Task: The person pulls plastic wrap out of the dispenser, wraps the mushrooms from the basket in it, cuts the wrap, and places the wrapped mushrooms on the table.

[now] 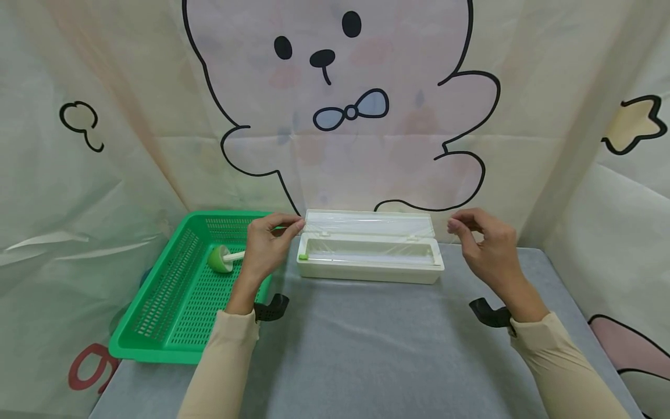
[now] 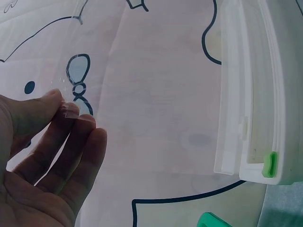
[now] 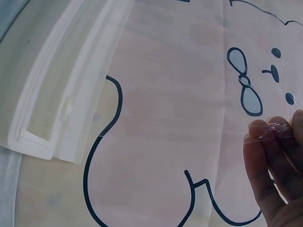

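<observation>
Between both hands stretches a sheet of clear cling film (image 3: 272, 130), so thin that only creases and glints show. My left hand (image 1: 266, 247) pinches one edge between thumb and fingers, close to the upper left corner of a white cling film dispenser (image 1: 371, 274). Off the dispenser's right end, my right hand (image 1: 487, 247) pinches the other edge of the film. The dispenser's lid (image 1: 366, 216) stands raised at the back. A small green slider cutter (image 2: 270, 164) sits at the left end of its front rim.
At left lies a green perforated plastic basket (image 1: 157, 348). Inside it is a tool with a green rounded head (image 1: 220, 259) and white handle, partly behind my left hand. A grey cloth covers the table (image 1: 387, 349). A printed curtain (image 1: 340, 163) hangs right behind the dispenser.
</observation>
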Demonstrator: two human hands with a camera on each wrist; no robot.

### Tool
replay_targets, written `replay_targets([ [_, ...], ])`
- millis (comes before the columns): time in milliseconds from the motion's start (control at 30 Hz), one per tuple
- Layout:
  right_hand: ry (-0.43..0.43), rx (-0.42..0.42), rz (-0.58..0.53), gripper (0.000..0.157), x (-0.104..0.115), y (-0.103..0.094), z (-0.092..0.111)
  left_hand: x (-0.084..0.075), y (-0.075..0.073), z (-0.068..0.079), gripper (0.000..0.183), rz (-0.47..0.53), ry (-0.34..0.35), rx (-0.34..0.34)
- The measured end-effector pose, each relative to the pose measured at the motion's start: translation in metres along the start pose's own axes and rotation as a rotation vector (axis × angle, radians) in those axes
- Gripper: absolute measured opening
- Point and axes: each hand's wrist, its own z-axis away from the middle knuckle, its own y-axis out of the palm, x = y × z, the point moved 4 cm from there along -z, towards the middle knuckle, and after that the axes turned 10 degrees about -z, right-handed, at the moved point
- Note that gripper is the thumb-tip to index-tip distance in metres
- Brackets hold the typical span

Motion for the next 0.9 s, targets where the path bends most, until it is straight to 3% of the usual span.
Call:
replay_targets([
  [467, -0.013, 0.055, -0.097, 0.014, 0.005, -0.008, 0.010, 0.003, -0.006, 0.006, 0.016, 0.163, -0.039, 0.153],
  [733, 0.086, 0.172, -0.254, 0.020, 0.005, -0.011, 0.029, 0.012, -0.005, 0.017, 0.013, 0.232, -0.112, 0.347],
  [900, 0.184, 0.282, -0.305, 0.021, 0.002, -0.011, 0.047, 0.017, -0.001, 0.027, 0.010, 0.230, -0.113, 0.526],
])
